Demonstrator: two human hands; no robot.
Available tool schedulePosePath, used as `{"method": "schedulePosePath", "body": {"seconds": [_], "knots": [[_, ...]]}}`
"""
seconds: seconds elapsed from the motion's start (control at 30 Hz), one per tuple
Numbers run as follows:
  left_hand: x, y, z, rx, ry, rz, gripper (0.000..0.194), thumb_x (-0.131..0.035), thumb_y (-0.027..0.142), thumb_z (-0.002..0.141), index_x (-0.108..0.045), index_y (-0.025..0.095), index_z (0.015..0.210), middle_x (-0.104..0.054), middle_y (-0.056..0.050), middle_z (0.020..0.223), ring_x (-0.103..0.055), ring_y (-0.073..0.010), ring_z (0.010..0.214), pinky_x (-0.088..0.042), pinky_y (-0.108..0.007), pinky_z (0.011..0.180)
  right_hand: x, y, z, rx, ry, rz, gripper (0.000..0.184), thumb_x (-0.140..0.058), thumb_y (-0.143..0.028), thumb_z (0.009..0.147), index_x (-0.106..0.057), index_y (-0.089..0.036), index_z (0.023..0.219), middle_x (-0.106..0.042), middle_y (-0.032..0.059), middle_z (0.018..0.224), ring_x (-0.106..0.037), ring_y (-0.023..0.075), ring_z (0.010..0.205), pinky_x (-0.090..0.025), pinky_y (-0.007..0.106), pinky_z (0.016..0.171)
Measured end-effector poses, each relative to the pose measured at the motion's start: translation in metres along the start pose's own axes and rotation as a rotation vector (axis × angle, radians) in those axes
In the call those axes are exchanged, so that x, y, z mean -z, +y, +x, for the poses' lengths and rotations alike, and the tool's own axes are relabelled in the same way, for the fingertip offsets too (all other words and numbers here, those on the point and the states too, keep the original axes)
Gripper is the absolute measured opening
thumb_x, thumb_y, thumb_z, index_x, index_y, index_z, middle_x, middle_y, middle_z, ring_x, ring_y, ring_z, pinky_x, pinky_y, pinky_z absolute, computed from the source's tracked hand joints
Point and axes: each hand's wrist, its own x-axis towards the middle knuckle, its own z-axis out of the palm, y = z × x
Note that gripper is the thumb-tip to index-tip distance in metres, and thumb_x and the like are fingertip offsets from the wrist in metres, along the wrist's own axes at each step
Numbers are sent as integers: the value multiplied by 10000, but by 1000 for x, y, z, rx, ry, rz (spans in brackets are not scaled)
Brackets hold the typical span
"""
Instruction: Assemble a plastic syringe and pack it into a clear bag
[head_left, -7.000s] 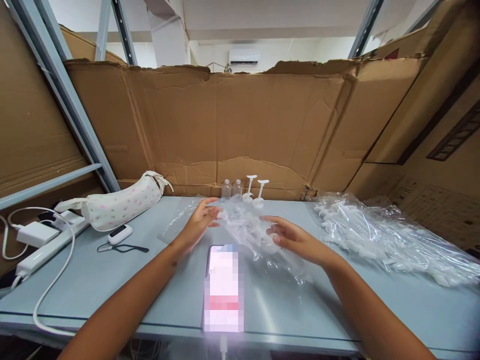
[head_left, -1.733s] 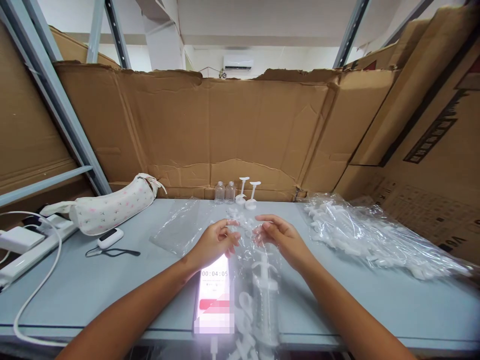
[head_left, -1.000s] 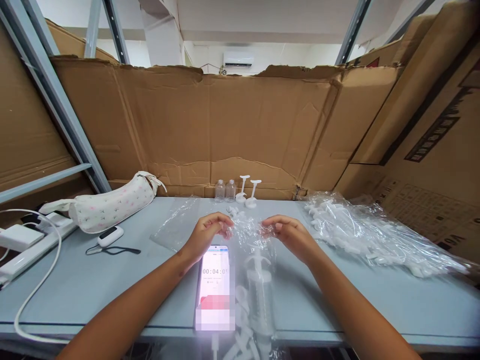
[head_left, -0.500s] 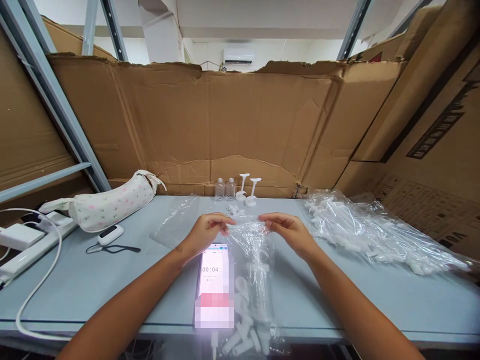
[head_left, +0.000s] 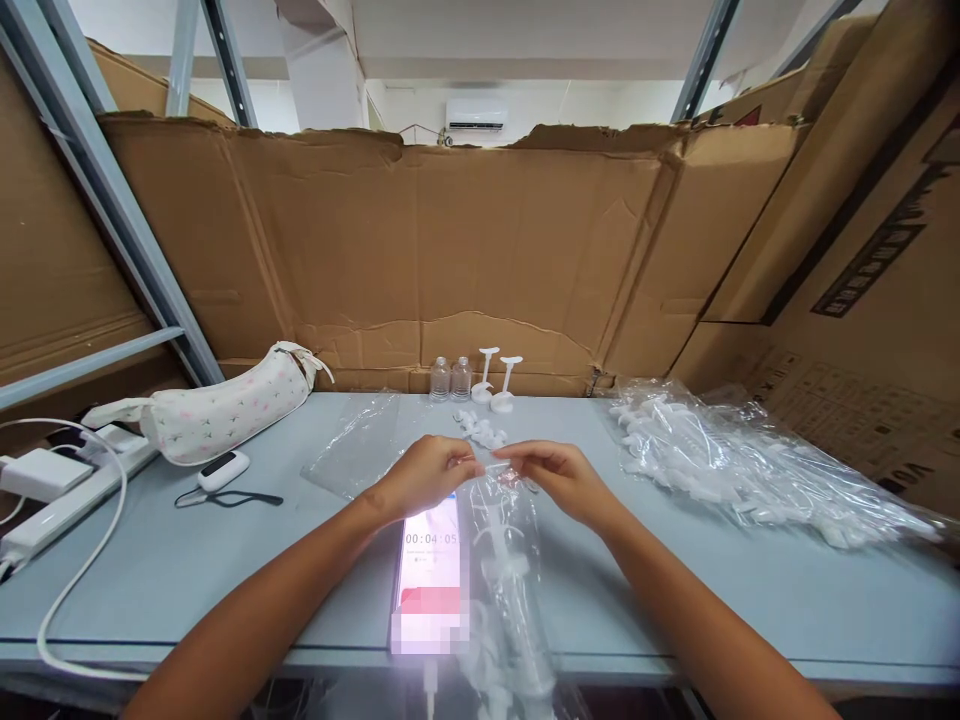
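Note:
My left hand (head_left: 426, 476) and my right hand (head_left: 553, 478) both pinch the top edge of a clear plastic bag (head_left: 504, 580) above the middle of the table. The bag hangs down toward the near edge and holds a large plastic syringe and several small white parts. The two hands sit close together, fingertips almost meeting. A lit phone (head_left: 430, 572) lies flat just left of the bag, under my left wrist.
Small white parts (head_left: 481, 430), two little bottles (head_left: 450, 379) and two plungers (head_left: 496, 379) stand at the back. A flat empty bag (head_left: 356, 446) lies left of them. Bagged syringes (head_left: 720, 460) are heaped on the right. A floral pouch (head_left: 225, 405), a small white device (head_left: 223, 470) and chargers (head_left: 45, 478) sit left. Cardboard walls surround the table.
My hands have come closer together at the bag's top edge and moved slightly toward me, narrowing the mouth. The bag hangs lower over the table's near edge.

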Motion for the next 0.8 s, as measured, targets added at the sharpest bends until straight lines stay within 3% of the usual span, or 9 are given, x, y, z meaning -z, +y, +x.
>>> {"method": "schedulePosePath", "body": {"seconds": [0.1, 0.17, 0.23, 0.43, 0.5, 0.6, 0.7, 0.8], "knots": [[1, 2, 0, -29, 27, -18, 264, -530, 338, 788, -617, 159, 614, -448, 29, 531, -363, -100, 511, -263, -207, 475, 4, -2, 0, 3, 38, 44, 246, -616, -409, 797, -707, -239, 950, -704, 55, 912, -653, 178, 734, -543, 376, 737], [4, 1, 1, -20, 88, -34, 262, -528, 338, 791, -623, 159, 626, -474, 25, 550, -373, -104, 527, -279, -211, 494, 7, -2, -1, -42, 29, 114, 345, -605, -438, 805, -638, -261, 1099, -646, 82, 1121, -654, 167, 767, -538, 386, 771], [8, -1, 1, -11, 160, -71, 260, -528, 351, 797, -626, 159, 650, -488, 24, 568, -386, -106, 544, -292, -215, 518, 8, 0, -3, -118, -10, 158, 497, -611, -463, 797, -519, -277, 1249, -593, 106, 1195, -651, 169, 794, -534, 395, 772], [18, -5, 2, -25, 309, -69, 299, -525, 405, 818, -583, 164, 650, -447, 34, 581, -379, -100, 542, -285, -216, 520, -6, 7, -26, -206, -248, 25, 831, -747, -373, 694, -322, -263, 1399, -606, 33, 895, -597, 183, 778, -495, 342, 715], [17, -4, 0, -38, 338, 72, 273, -520, 416, 827, -629, 182, 738, -474, 30, 578, -408, -111, 541, -300, -223, 534, -13, 6, -35, -231, -233, -15, 875, -757, -352, 683, -282, -281, 1414, -562, -4, 809, -567, 168, 707, -477, 321, 667], [15, -1, -5, -102, 402, 352, 340, -544, 466, 813, -636, 231, 1042, -580, 6, 650, -500, -146, 585, -333, -242, 579, -14, 2, -45, -250, -160, -102, 800, -712, -369, 722, -290, -276, 1395, -497, -32, 722, -530, 155, 640, -456, 303, 615], [18, 3, -13, -170, 414, 515, 504, -520, 512, 820, -507, 266, 1259, -660, -39, 926, -591, -183, 726, -379, -256, 651, 10, -4, -49, -214, -12, -211, 705, -675, -411, 736, -350, -270, 1346, -531, -5, 761, -557, 180, 676, -474, 320, 630], [32, 0, -20, -96, 395, 645, 486, -443, 497, 864, -454, 278, 1298, -643, -45, 1075, -614, -212, 870, -411, -278, 742, 66, -15, -51, -228, 221, -340, 726, -696, -455, 678, -373, -260, 1299, -592, 49, 852, -595, 234, 768, -492, 349, 677]]}}
